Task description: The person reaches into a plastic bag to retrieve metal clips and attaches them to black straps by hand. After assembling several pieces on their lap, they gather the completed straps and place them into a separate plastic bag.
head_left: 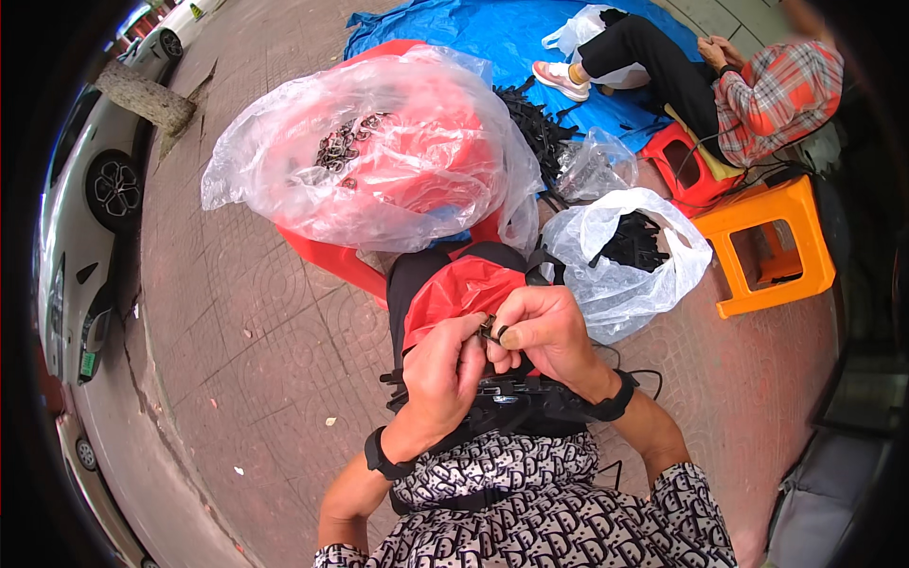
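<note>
Close together above my lap, both hands are pinched around one small piece of work. My left hand (437,367) grips a small dark metal buckle (486,327) by its left side. Between the thumb and fingers of my right hand (551,333) is a short black strap (502,332), its end against the buckle; the fingers cover most of it. A red plastic sheet (459,293) lies over my thighs under the hands. Beyond it, loose metal buckles (339,151) are heaped on a clear plastic bag (426,208) spread over a red stool-like support (331,260).
A white plastic bag (606,308) of black straps (636,244) stands right of my knees. More straps lie on a blue tarp (426,21). Orange (734,232) and red stools (677,156) are at right, near a seated person (772,95). Parked cars (90,227) line the left.
</note>
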`<action>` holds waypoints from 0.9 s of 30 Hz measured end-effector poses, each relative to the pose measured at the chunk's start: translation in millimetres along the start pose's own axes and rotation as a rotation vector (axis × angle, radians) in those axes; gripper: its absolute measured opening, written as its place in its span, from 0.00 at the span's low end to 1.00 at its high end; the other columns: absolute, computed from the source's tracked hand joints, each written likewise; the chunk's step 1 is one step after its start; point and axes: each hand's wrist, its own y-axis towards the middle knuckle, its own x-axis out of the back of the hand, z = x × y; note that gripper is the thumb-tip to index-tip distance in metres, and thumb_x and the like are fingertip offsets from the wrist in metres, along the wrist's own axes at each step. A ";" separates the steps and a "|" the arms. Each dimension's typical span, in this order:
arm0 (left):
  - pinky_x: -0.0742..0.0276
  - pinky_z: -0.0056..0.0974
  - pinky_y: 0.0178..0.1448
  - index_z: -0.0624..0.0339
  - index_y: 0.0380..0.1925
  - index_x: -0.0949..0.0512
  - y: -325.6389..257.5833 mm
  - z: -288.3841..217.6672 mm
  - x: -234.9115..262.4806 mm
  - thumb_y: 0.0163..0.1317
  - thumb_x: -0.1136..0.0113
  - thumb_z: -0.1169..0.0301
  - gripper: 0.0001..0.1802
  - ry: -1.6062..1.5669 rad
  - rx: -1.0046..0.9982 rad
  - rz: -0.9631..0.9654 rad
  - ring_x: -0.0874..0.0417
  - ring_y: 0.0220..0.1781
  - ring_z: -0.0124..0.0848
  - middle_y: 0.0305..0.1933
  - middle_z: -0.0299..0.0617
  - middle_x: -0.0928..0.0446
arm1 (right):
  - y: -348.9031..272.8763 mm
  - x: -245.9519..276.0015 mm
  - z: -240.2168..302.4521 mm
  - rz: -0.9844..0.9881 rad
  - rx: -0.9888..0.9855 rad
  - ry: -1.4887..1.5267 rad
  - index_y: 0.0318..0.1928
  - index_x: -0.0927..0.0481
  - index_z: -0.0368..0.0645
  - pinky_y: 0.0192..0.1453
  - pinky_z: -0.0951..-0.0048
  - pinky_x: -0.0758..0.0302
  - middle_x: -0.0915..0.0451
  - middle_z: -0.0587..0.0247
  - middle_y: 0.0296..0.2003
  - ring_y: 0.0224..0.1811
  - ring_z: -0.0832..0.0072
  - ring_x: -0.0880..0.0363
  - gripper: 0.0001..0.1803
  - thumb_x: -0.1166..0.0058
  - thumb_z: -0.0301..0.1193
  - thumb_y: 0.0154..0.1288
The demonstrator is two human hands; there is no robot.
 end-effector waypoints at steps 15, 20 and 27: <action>0.26 0.34 0.30 0.69 0.34 0.29 -2.9 -1.2 1.3 0.42 0.46 0.88 0.15 0.072 -0.219 0.001 0.23 0.26 0.38 0.26 0.47 0.27 | -1.4 -11.3 -7.6 -0.130 0.006 0.049 0.37 0.27 0.34 0.17 0.84 0.32 0.26 0.64 0.19 0.16 0.81 0.27 0.10 0.49 0.20 0.52; 0.27 0.34 0.29 0.69 0.33 0.29 -0.2 -6.8 0.5 0.44 0.46 0.87 0.13 0.078 -0.227 -0.001 0.23 0.25 0.37 0.25 0.46 0.27 | -2.0 -13.2 -0.2 -0.172 0.038 -0.075 0.36 0.25 0.33 0.18 0.85 0.32 0.26 0.65 0.19 0.16 0.84 0.29 0.09 0.47 0.22 0.52; 0.28 0.29 0.27 0.67 0.33 0.27 -2.8 -8.5 8.6 0.52 0.49 0.83 0.07 -0.137 0.082 0.119 0.23 0.23 0.29 0.22 0.42 0.26 | 1.5 -3.2 13.0 0.003 -0.067 -0.245 0.37 0.24 0.32 0.24 0.84 0.33 0.27 0.68 0.20 0.19 0.83 0.31 0.13 0.44 0.24 0.49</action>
